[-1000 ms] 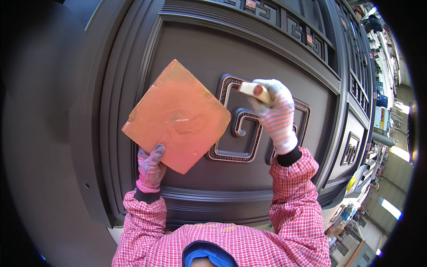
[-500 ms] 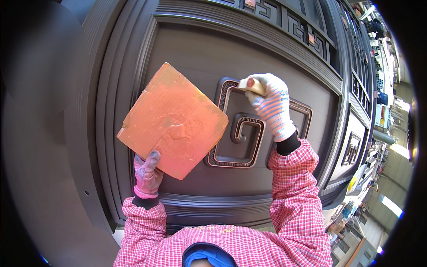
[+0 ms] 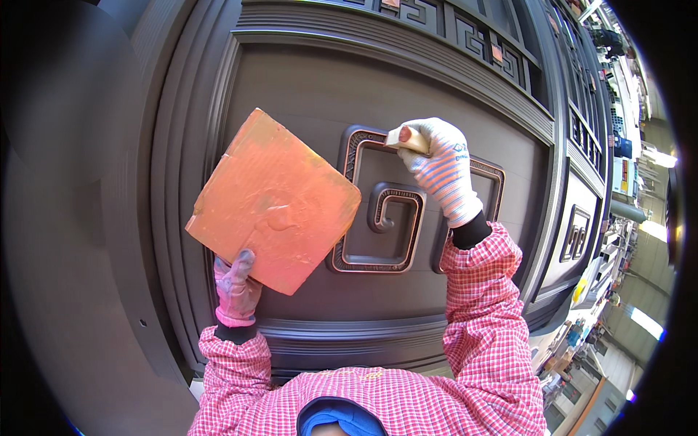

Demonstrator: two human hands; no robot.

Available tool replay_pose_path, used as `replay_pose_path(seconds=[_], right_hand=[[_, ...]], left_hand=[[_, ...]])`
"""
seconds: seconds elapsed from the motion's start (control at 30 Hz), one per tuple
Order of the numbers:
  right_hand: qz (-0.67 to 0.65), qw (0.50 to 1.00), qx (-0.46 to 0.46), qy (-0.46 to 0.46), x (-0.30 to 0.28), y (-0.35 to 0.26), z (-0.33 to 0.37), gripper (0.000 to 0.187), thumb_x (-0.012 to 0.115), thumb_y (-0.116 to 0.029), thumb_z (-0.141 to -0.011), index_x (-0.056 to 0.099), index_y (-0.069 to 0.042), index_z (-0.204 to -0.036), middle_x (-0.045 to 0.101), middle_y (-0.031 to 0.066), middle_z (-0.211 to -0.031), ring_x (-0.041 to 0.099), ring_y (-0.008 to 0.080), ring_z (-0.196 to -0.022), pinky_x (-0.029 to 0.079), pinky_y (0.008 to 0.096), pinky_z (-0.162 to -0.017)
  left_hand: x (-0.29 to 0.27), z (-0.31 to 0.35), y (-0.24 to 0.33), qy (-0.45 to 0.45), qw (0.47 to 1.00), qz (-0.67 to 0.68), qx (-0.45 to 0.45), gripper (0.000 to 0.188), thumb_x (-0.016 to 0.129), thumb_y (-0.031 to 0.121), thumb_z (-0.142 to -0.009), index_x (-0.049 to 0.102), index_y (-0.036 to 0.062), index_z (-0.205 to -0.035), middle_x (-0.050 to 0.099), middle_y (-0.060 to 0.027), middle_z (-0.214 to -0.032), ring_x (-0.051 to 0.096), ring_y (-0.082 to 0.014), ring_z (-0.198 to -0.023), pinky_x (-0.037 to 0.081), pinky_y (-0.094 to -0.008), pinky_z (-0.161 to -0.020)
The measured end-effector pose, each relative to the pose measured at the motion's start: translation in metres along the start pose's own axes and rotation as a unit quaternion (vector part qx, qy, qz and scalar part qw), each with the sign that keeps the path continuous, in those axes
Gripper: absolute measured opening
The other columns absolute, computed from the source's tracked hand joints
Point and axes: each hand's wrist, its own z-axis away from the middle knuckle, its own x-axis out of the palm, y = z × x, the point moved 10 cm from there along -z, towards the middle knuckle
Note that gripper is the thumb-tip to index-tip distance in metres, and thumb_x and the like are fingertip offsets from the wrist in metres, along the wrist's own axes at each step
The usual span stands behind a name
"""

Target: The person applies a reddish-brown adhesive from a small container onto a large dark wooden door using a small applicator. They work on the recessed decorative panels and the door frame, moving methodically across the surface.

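Observation:
In my left hand (image 3: 238,292), gloved and stained pink, is a square palette board (image 3: 291,182) smeared with orange-pink paint, a thicker dab near its middle. The thumb lies on top at the near corner; the other fingers are mostly hidden underneath. My right hand (image 3: 442,171), in a white glove with blue and orange stripes, is closed around a short, pale tool (image 3: 407,139) with a reddish end, perhaps a brush. That tool is at the upper edge of a carved square-scroll moulding (image 3: 374,265) with copper-coloured edges; whether it touches cannot be told.
The moulding stands out from a dark grey-brown panel (image 3: 305,80) framed by ridged trim (image 3: 349,334). Fretwork openings (image 3: 472,40) with small orange patches run along the far side. At the right is a cluttered workshop with a yellow item (image 3: 579,291) and ceiling lights.
The panel and the palette board have shifted slightly left in view. My right hand stays almost in place in view, so it sits a little farther right along the scroll's upper edge.

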Motion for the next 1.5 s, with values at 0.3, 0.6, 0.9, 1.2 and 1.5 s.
replay_pose_path(seconds=[0.3, 0.6, 0.9, 1.2, 1.5], right_hand=[[-0.014, 0.998, 0.01, 0.059, -0.03, 0.009, 0.01, 0.021, 0.079, -0.007, -0.071, 0.071, -0.011, -0.09, 0.068, 0.0121, -0.08, 0.066, 0.0316, -0.073, 0.053, 0.0354, -0.07], [-0.011, 1.0, 0.005, 0.017, -0.017, 0.014, 0.009, 0.021, 0.076, -0.007, -0.071, 0.072, -0.012, -0.091, 0.068, 0.0127, -0.081, 0.066, 0.0314, -0.074, 0.053, 0.0361, -0.071], [-0.04, 0.995, 0.049, 0.076, -0.057, 0.043, 0.029, 0.022, 0.078, 0.0, -0.074, 0.068, -0.008, -0.092, 0.07, 0.0103, -0.082, 0.069, 0.025, -0.074, 0.055, 0.0313, -0.07], [0.017, 0.999, 0.018, 0.024, -0.038, 0.033, 0.017, 0.016, 0.076, -0.007, -0.073, 0.073, -0.01, -0.088, 0.068, 0.0132, -0.08, 0.066, 0.0319, -0.072, 0.053, 0.0368, -0.071], [-0.001, 0.996, 0.042, 0.073, -0.069, 0.059, 0.037, 0.018, 0.077, -0.006, -0.075, 0.07, -0.008, -0.092, 0.068, 0.012, -0.081, 0.066, 0.0312, -0.072, 0.054, 0.035, -0.07]], left_hand=[[-0.005, -0.001, -0.002, 0.005, 1.0, -0.018, 0.0, 0.064, 0.068, 0.014, -0.089, 0.039, 0.0076, -0.146, 0.051, -0.0113, -0.14, 0.055, -0.0272, -0.126, 0.049, -0.0445, -0.104], [0.0, -0.002, 0.003, 0.003, 1.0, 0.006, 0.026, 0.06, 0.07, 0.01, -0.09, 0.043, 0.0059, -0.143, 0.056, -0.0103, -0.136, 0.056, -0.0251, -0.124, 0.048, -0.0419, -0.103], [0.005, -0.002, 0.004, -0.008, 1.0, -0.004, 0.021, 0.06, 0.069, 0.012, -0.09, 0.043, 0.0063, -0.144, 0.055, -0.0101, -0.137, 0.056, -0.0256, -0.124, 0.048, -0.0418, -0.104], [0.0, -0.003, 0.003, 0.0, 0.999, -0.021, 0.024, 0.064, 0.07, 0.014, -0.09, 0.04, 0.0076, -0.146, 0.052, -0.0088, -0.14, 0.053, -0.0252, -0.127, 0.045, -0.0425, -0.106], [0.0, -0.004, 0.003, 0.013, 0.999, -0.036, 0.024, 0.069, 0.073, 0.017, -0.087, 0.039, 0.0071, -0.146, 0.052, -0.0094, -0.14, 0.052, -0.0256, -0.127, 0.044, -0.0429, -0.107]])
